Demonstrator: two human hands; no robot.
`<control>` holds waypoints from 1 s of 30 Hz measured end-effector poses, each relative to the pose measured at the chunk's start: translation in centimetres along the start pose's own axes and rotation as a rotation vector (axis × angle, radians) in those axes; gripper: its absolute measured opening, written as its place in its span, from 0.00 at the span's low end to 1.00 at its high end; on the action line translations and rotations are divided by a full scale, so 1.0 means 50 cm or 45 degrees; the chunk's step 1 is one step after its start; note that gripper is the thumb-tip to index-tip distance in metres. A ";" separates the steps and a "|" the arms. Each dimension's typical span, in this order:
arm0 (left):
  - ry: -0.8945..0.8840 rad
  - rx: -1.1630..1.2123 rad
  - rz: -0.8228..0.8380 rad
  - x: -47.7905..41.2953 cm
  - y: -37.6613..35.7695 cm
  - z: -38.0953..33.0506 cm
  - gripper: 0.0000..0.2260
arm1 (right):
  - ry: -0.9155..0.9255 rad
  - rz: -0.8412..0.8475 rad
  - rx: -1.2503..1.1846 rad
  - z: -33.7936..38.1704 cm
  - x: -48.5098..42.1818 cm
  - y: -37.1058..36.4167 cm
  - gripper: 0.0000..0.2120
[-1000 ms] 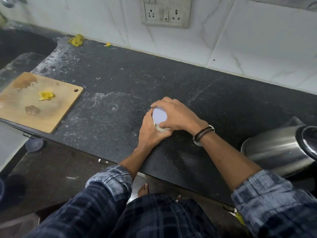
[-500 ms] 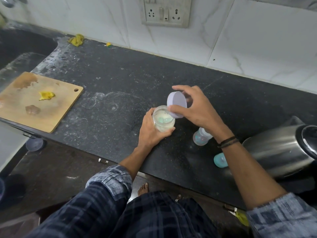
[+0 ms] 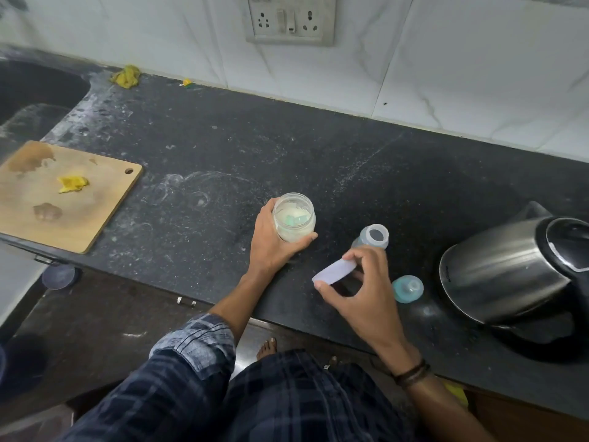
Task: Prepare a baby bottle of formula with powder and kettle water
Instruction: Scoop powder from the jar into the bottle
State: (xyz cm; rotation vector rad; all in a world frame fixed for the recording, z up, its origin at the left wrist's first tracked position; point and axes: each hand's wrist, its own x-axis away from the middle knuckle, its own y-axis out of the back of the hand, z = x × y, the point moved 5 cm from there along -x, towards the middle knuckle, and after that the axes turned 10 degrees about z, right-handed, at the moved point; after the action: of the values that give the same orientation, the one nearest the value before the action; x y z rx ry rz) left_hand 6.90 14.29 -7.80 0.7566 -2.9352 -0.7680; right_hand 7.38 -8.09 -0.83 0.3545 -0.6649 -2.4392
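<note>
Near the middle of the frame the left hand [image 3: 271, 247] is gripping an open clear jar [image 3: 294, 218], fingers wrapping round its far side and thumb curling under its near side. The jar is standing upright on the dark stone countertop [image 3: 318, 154] and is holding pale powder, with a pale green object lying in it (what it is cannot be told).

Just right of and below the jar, the right hand [image 3: 360, 301] is pinching a round pale lilac lid [image 3: 334, 272] by its rim between thumb and fingertips. The lid is tilting, with its flat face turning up toward the camera; whether it is touching the counter cannot be told.

Behind that hand's fingertips the baby bottle [image 3: 373, 236] is standing open-mouthed, near the jar but apart from it. Its teal teat ring [image 3: 408, 288] is lying on the counter to the lower right of the bottle, between the right hand and the steel kettle [image 3: 503, 275], which is sitting at the right edge of the frame.

At the left edge a wooden cutting board [image 3: 63, 199] is lying with a yellow scrap [image 3: 71, 184] on it. A yellow cloth [image 3: 126, 76] is bunching against the wall at upper left, and a socket plate [image 3: 290, 19] is showing at top centre.
</note>
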 end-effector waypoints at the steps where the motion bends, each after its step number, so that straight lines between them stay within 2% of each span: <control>1: -0.006 0.006 0.001 0.000 0.001 -0.002 0.36 | -0.004 0.000 0.034 -0.011 0.009 -0.011 0.26; 12: -0.002 0.109 0.074 0.010 -0.004 0.006 0.41 | -0.066 0.085 0.217 -0.097 0.026 -0.082 0.23; 16: 0.027 0.126 0.092 0.008 -0.007 0.018 0.45 | -0.075 0.137 0.254 -0.113 0.026 -0.094 0.25; 23: 0.016 0.126 0.097 0.012 -0.006 0.011 0.42 | -0.137 0.263 0.337 -0.114 0.022 -0.091 0.32; 25: 0.009 0.115 0.092 0.011 -0.004 0.010 0.42 | -0.121 0.196 0.327 -0.075 0.010 -0.072 0.28; 28: -0.009 0.111 0.086 0.008 -0.003 0.010 0.40 | 0.037 0.040 0.316 0.013 -0.039 -0.037 0.16; 30: -0.017 0.135 0.088 0.008 -0.004 0.007 0.38 | 0.069 0.035 0.337 0.055 -0.092 -0.023 0.09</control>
State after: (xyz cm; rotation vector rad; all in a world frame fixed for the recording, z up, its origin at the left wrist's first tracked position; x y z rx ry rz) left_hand 6.59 14.10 -8.24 0.6545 -3.0168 -0.6195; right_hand 9.43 -3.50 1.35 0.5105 -0.9649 -2.3100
